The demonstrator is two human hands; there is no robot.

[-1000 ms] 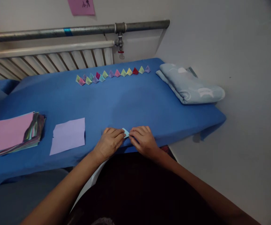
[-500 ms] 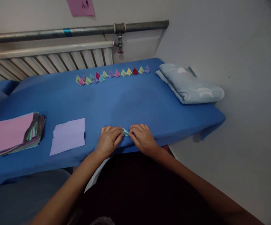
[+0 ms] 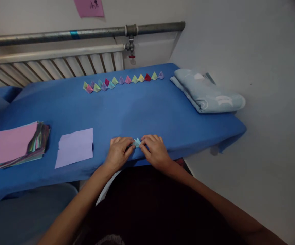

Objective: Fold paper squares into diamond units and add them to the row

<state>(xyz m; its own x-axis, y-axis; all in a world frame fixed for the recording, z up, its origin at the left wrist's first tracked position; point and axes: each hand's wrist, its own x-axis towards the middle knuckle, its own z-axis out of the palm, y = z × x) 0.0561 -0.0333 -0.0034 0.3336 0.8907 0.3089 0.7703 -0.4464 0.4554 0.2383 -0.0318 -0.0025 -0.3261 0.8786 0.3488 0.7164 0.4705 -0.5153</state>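
A small light-blue folded paper (image 3: 137, 142) is pinched between my two hands just above the near edge of the blue-covered bed (image 3: 106, 115). My left hand (image 3: 119, 153) grips its left side between thumb and fingers. On its right side, my right hand (image 3: 154, 149) does the same, so the fingertips cover both ends. Left of my left hand lies a flat purple paper sheet (image 3: 74, 148). Farther back, several small folded paper pieces (image 3: 128, 79) in mixed colours stand in a row, doubled at its left part.
A stack of coloured paper (image 3: 15, 143), pink on top, lies at the left. A folded light-blue blanket (image 3: 208, 93) rests at the right by the wall. Behind the bed are a radiator (image 3: 61, 64) and a metal pipe (image 3: 99, 33). A stool-like grey shape (image 3: 35, 214) is below left.
The light-blue folded paper between my fingertips now shows more of its surface, with points standing up. My hands have barely shifted. The view has moved very slightly.
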